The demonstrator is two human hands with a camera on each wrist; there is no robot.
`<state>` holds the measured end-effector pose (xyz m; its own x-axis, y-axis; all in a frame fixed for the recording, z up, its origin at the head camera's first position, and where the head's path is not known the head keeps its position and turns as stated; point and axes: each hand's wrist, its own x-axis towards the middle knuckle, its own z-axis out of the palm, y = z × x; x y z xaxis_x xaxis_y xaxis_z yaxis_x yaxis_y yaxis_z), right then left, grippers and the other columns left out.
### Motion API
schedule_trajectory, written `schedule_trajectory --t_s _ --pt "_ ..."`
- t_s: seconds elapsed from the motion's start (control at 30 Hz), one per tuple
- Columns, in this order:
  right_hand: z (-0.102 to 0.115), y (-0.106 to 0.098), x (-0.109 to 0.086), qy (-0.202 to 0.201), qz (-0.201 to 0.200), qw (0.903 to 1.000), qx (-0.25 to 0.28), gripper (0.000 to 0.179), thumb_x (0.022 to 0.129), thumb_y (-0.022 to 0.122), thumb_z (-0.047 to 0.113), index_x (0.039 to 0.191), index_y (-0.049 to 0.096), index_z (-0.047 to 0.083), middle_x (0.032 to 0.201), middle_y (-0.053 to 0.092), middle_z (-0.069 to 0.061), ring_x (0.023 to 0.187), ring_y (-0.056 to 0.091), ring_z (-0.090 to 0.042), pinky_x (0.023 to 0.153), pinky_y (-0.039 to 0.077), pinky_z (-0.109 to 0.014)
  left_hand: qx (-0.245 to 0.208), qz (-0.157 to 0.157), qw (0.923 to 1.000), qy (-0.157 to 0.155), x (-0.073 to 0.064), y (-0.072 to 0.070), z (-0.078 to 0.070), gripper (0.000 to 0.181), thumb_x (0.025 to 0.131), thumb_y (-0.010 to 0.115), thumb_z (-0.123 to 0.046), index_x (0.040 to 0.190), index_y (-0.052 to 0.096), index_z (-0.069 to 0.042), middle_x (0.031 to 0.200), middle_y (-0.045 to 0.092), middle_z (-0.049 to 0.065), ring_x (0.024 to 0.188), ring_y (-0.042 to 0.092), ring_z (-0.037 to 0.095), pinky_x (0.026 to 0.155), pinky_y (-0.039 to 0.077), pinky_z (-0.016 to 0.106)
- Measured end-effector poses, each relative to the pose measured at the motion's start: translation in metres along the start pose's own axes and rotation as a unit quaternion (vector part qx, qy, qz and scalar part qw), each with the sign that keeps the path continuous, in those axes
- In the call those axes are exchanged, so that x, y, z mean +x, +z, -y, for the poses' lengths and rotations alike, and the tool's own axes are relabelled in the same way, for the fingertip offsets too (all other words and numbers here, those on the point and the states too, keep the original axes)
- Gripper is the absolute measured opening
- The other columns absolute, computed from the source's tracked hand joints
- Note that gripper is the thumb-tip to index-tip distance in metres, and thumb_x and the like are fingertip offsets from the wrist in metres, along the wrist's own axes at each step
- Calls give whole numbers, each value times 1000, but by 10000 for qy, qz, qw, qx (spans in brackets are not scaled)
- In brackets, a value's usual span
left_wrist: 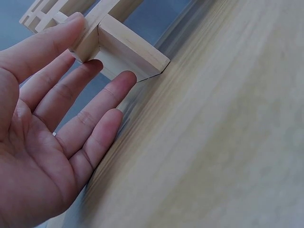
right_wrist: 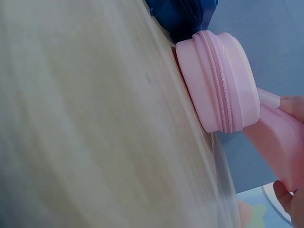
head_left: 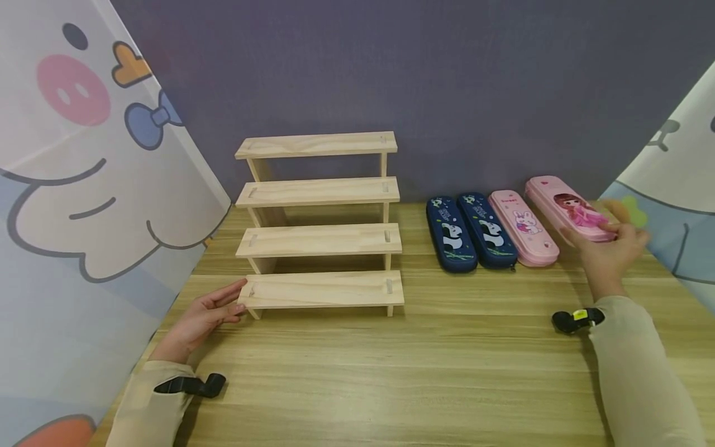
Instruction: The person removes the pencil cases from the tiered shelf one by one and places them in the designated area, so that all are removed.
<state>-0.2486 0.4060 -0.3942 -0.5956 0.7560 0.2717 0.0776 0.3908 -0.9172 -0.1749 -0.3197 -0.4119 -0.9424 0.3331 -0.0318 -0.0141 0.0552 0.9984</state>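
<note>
My right hand (head_left: 611,251) holds the near end of a pink pencil case (head_left: 578,211) printed with a girl in a pink dress. In the right wrist view, this pink case (right_wrist: 280,142) is tilted off the table, with fingertips (right_wrist: 292,107) on its side. Beside it lies another pink pencil case (head_left: 522,226) with a bunny print, its zipper facing the right wrist camera. My left hand (head_left: 198,320) touches the left end of the lowest step of a four-tier wooden shelf (head_left: 324,290). Its fingers (left_wrist: 80,118) are fairly straight, with the palm showing.
Two navy panda pencil cases (head_left: 451,233) lie side by side left of the bunny case. A grey panel (head_left: 413,74) stands behind the wood-grain table (head_left: 357,379). Cartoon-printed panels (head_left: 72,205) flank both sides.
</note>
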Motion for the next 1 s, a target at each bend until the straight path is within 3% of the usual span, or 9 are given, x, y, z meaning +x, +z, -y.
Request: schedule_trajectory --t_s 0.33,0.53,0.57,0.7,0.83,0.93,1.0 --pt "-4 -2 2 403 369 9984 -118 45 74 90 30 84 46 24 142 24 3 134 20 -10 111 17 -16 40 -4 10000 -27 0 0 0 51 100 58 -1 144 55 -25 124 60 -22 103 64 5 79 56 24" --pt "-4 -3 1 532 464 9972 -233 45 74 89 28 85 46 27 135 24 7 127 24 -6 108 22 -17 12 -10 10000 -24 1 0 1 51 100 58 0 145 55 -24 124 60 -22 103 65 5 78 56 24" --pt "-3 -4 2 561 536 9966 -271 43 75 88 27 86 47 27 139 25 3 132 23 -9 111 19 -17 1 -11 10000 -19 1 0 0 51 100 58 0 144 55 -24 123 60 -22 102 65 6 78 56 24" --pt "-3 -6 5 661 867 9906 -821 43 76 87 29 89 45 28 128 34 0 137 21 -24 112 23 -27 14 -9 10000 -17 1 0 0 51 100 58 0 145 55 -24 123 61 -22 102 65 6 78 56 24" --pt "-4 -8 6 623 1035 9853 -1207 47 74 86 28 92 43 32 107 34 5 128 26 -30 100 29 -33 68 -60 9999 -86 0 0 -1 51 100 59 -1 145 54 -24 122 61 -22 102 65 5 79 56 24" --pt "-3 -10 7 699 1168 9829 -1239 49 73 86 28 97 43 35 109 35 4 125 29 -29 97 31 -31 127 -75 9998 -124 0 -1 -1 52 100 59 -2 146 52 -23 122 60 -24 104 64 4 79 56 24" --pt "-3 -12 9 761 1310 9794 -1335 50 74 86 30 109 50 28 114 35 2 120 31 -26 97 32 -29 161 -61 9998 -119 0 -1 -1 52 100 58 -2 148 51 -22 123 59 -25 104 64 4 79 56 24"
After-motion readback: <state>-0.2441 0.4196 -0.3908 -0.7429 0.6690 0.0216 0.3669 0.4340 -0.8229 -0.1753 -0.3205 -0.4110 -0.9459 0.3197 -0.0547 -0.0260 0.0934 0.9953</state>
